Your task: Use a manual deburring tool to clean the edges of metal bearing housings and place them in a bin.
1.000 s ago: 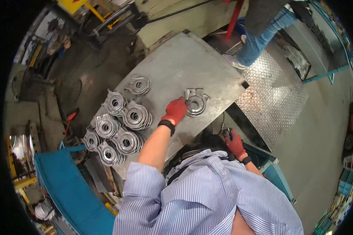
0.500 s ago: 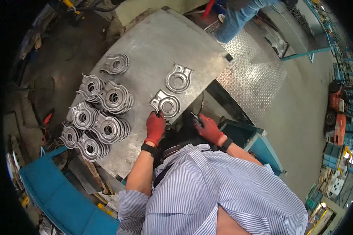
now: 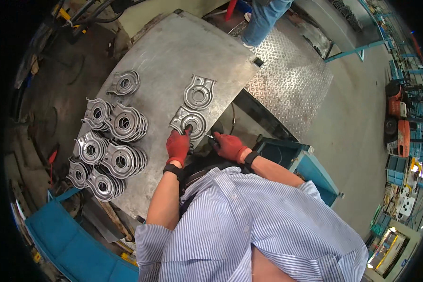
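Two stamped metal brackets, each with a round flanged hole, lie flat near the table's right edge: a nearer bracket and a farther bracket. My left hand, in a red glove with dark fingertips, grips the nearer one at its close side, a fingertip by the ring. Just right of that bracket, my right hand, gloved alike, is closed round a thin tool with a pale tip. The tip points at the bracket's edge; whether it touches, I cannot tell. The tool's body is hidden in the fingers.
Several stacks of like brackets stand along the left side of the metal table. A blue bin is by my right arm, a blue panel at lower left. Beyond the tread plate stands a person's jeans-clad leg.
My right hand has come left to the nearer bracket, bringing the tool's tip to its edge. My left fingers have moved farther onto that bracket. The whole view has shifted slightly.
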### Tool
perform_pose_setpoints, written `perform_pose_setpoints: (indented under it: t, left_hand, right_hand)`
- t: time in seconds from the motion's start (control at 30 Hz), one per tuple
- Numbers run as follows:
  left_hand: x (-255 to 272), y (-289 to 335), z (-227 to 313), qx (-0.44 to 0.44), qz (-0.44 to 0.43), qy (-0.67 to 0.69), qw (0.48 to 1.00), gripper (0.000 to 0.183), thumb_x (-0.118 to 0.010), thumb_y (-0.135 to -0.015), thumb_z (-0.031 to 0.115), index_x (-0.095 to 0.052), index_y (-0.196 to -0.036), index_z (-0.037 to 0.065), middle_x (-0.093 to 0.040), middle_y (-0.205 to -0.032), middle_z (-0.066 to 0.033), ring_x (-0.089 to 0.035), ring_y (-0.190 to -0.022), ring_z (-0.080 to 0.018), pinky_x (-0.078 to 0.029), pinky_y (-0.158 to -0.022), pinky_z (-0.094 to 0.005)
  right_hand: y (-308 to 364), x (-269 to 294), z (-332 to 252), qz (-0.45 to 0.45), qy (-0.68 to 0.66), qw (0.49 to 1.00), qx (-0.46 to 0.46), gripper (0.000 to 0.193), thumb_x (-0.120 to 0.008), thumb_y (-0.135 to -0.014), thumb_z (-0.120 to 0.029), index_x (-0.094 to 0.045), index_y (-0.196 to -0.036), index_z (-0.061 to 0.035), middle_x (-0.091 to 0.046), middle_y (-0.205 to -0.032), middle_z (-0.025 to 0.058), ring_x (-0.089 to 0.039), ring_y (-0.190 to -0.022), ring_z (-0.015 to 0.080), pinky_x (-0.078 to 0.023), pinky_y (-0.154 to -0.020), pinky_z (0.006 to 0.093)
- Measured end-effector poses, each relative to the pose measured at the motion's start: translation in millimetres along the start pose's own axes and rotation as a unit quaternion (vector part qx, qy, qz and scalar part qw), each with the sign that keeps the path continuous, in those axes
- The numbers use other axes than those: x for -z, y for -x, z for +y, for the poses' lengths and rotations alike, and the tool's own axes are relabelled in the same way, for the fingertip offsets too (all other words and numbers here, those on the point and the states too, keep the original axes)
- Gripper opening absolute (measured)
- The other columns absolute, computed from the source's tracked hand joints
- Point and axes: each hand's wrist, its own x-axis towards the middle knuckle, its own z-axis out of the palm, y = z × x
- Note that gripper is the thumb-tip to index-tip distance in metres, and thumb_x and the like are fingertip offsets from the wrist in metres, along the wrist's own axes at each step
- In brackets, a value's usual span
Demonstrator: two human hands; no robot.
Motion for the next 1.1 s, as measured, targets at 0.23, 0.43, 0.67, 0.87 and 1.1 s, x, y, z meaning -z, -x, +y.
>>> perform_pose_setpoints:
  t: [0.23,0.43,0.67,0.87,1.1]
  left_hand:
    - [-6.8,-3.8,-1.2,0.005,-0.009,-0.014,1.000,0.046,-0.058,-0.079,0.040,-0.054,-0.089,-0.005,-0.060,-0.089,-0.0262,-0.056,-0.089,-0.0423,-0.044,-0.077,-0.0471]
    - [1.4,-3.7,7.5,0.022,-0.032,-0.013,0.999,0.043,-0.056,-0.080,0.037,-0.054,-0.090,-0.005,-0.060,-0.089,-0.0268,-0.056,-0.089,-0.0425,-0.044,-0.076,-0.0472]
    - [-2.1,-3.8,5.7,0.003,-0.020,-0.034,0.999,0.043,-0.055,-0.080,0.037,-0.054,-0.090,-0.005,-0.060,-0.089,-0.0262,-0.056,-0.088,-0.0422,-0.044,-0.077,-0.0470]
    - [-7.7,-4.6,0.7,-0.005,-0.009,-0.036,0.999,0.045,-0.054,-0.081,0.039,-0.053,-0.090,-0.005,-0.060,-0.090,-0.0256,-0.055,-0.090,-0.0423,-0.043,-0.078,-0.0469]
    - [-8.7,-4.5,-1.8,-0.022,-0.005,-0.049,0.999,0.046,-0.054,-0.080,0.041,-0.053,-0.090,-0.005,-0.060,-0.089,-0.0250,-0.054,-0.090,-0.0418,-0.042,-0.079,-0.0467]
  right_hand:
    - [-4.3,-4.2,3.6,-0.023,-0.002,1.000,-0.014,0.030,-0.054,-0.080,-0.026,-0.047,-0.095,-0.0008,-0.060,-0.082,0.0231,-0.057,-0.081,0.0399,-0.045,-0.070,0.0471]
    - [-2.6,-11.1,7.5,-0.017,-0.009,1.000,-0.023,0.033,-0.057,-0.078,-0.024,-0.045,-0.098,-0.0005,-0.059,-0.082,0.0230,-0.057,-0.082,0.0408,-0.045,-0.070,0.0475]
    - [-5.0,-18.6,12.7,-0.009,-0.031,0.999,-0.013,0.037,-0.058,-0.076,-0.024,-0.046,-0.101,0.0004,-0.059,-0.084,0.0235,-0.056,-0.083,0.0407,-0.044,-0.071,0.0474]
    - [-3.2,-24.8,10.4,0.008,-0.042,0.998,-0.034,0.042,-0.058,-0.078,-0.026,-0.046,-0.108,0.0007,-0.059,-0.085,0.0240,-0.056,-0.083,0.0409,-0.044,-0.072,0.0473]
    - [-2.8,-26.0,7.9,-0.006,-0.040,0.998,-0.056,0.042,-0.057,-0.080,-0.028,-0.047,-0.108,0.0013,-0.060,-0.088,0.0252,-0.056,-0.085,0.0407,-0.044,-0.073,0.0472]
